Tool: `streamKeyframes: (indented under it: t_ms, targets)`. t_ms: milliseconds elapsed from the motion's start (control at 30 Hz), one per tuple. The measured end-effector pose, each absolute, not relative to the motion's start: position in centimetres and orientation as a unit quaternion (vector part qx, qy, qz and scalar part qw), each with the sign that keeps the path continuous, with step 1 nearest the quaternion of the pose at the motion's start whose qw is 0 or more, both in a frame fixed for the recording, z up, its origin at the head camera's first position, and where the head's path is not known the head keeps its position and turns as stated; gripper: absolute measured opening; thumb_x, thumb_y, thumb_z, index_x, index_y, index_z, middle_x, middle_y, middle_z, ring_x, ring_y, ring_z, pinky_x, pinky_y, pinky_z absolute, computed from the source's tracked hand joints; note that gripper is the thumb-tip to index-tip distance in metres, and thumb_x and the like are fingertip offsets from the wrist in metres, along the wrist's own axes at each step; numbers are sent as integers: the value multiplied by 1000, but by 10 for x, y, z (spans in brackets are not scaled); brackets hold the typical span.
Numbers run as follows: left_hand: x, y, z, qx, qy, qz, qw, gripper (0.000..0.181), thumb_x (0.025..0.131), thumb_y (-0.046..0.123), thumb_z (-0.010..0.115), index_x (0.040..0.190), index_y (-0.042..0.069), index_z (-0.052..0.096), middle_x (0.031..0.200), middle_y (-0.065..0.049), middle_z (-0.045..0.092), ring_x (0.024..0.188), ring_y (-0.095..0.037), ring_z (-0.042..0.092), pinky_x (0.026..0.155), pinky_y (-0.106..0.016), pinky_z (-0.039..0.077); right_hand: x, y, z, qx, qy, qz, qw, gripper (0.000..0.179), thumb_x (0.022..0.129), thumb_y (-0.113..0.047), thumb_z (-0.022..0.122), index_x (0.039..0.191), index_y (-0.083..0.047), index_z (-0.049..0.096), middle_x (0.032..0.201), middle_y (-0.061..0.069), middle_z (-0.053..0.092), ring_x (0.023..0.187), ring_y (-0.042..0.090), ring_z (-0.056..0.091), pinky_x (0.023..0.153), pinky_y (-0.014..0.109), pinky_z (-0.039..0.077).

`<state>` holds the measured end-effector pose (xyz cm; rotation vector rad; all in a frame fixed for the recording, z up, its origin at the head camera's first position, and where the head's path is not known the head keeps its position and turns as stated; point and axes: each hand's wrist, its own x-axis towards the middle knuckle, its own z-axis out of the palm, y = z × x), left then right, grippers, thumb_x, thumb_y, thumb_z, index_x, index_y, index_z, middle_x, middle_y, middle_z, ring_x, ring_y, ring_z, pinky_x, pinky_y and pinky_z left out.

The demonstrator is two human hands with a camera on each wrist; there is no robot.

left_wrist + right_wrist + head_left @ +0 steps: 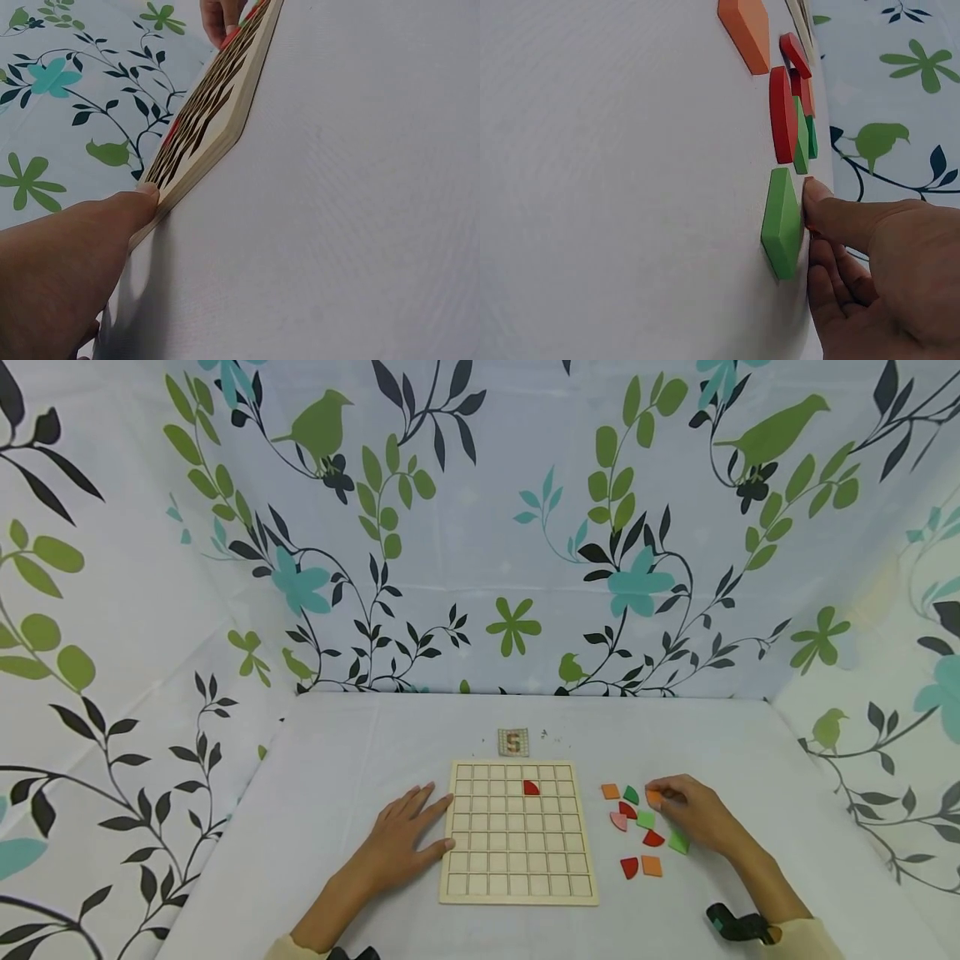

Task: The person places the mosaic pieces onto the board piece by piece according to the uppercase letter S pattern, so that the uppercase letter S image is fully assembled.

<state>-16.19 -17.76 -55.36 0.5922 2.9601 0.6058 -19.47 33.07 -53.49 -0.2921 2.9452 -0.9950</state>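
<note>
A pale wooden grid board [517, 900] lies flat on the white table, with one red quarter-circle piece [531, 787] in a cell of its upper part. My left hand [405, 835] rests at the board's left edge, fingers spread and extended, thumb [146, 190] on the rim. To the right of the board, my right hand [693, 810] pinches an orange piece [655, 797] between thumb and fingers, low over the table. In the right wrist view the fingers mostly hide that piece. A light green square [781, 225] lies close beside this hand.
Loose pieces lie right of the board: orange squares [652, 866], red quarter-circles [629, 867], a pink piece [618, 821], a dark green piece [632, 794] and light green squares [645, 819]. Behind the board sits a small patterned card [513, 742]. Printed cloth [450, 527] hangs behind.
</note>
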Motion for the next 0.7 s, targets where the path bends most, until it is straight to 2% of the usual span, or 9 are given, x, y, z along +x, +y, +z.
streamKeyframes:
  t_ms: [367,700]
  targets:
    - [-161,-177,-550,193,960,198,37,73,102,64,56,165,32,39,174,-9,28,161,-36,23,126,-63,22,-220,311,-532,-104,948,-299,-17,26,100,-7,71,124,1,72,117,17,71,107,33,68,98,55,57]
    - [-161,-177,-551,191,961,195,35,73,102,65,56,164,32,39,174,-9,28,161,-36,23,127,-62,23,-243,276,-524,-101,938,-331,17,29,102,-16,71,126,0,72,122,19,67,109,33,64,98,53,58]
